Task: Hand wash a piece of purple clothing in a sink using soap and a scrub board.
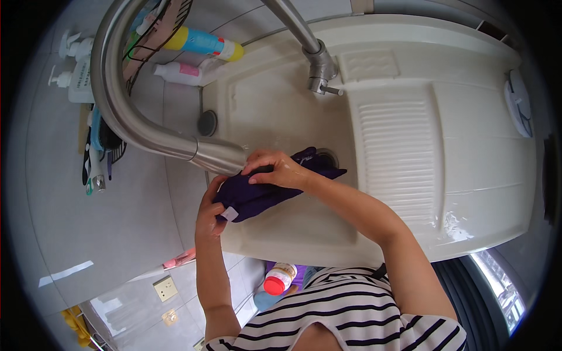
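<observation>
A dark purple cloth garment (259, 197) hangs stretched between my hands over the basin of the cream laundry sink (281, 118). My left hand (210, 215) grips its left end, beside a small white tag (230, 213). Higher up, my right hand (276, 169) pinches the upper edge with thumb and fingers; the skin looks wet. Just above the cloth is the spout head of the metal faucet (219, 155), almost touching my right fingertips. The garment's far end lies by the round drain (327, 159) and partly covers it. Whether water is running cannot be made out.
A ribbed washboard (397, 158) is moulded into the sink's right side. The faucet base with its lever (322, 72) stands at the back. Bottles, including a white one with a pink label (178, 73), and a wire rack with brushes line the left wall. A round stopper (207, 123) rests on the rim.
</observation>
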Motion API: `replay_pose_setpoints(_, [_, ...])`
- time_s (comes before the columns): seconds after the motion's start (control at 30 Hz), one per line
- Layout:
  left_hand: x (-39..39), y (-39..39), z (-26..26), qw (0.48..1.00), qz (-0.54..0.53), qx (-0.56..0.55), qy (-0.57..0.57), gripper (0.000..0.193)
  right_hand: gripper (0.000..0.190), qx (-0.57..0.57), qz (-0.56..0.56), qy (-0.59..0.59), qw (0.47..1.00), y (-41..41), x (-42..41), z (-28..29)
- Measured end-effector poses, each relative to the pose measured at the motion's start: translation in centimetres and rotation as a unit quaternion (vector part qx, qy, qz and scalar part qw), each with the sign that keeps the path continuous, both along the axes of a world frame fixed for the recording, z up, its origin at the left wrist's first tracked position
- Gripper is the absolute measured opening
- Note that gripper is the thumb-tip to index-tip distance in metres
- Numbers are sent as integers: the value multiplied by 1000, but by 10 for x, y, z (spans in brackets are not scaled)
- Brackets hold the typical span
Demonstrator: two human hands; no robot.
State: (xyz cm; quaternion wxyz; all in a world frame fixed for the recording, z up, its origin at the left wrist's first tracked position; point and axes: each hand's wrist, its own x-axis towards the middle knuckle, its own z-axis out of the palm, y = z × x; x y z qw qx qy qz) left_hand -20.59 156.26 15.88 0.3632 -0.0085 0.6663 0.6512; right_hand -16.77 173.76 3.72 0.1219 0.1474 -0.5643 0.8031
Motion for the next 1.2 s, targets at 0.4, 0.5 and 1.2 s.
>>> replay_pose_setpoints(0.4, [-3, 17, -1, 986, -85, -127, 67, 65, 13, -356, 160, -169, 905, 22, 7, -13])
replay_pose_setpoints(0.5, [-6, 3, -12, 989, -60, -91, 104, 46, 14, -154, 188, -224, 944, 29, 9, -6])
replay_pose_setpoints(1.2, [0, 23, -2, 967, -82, -180, 159, 64, 7, -25, -47, -16, 998, 11, -6, 16])
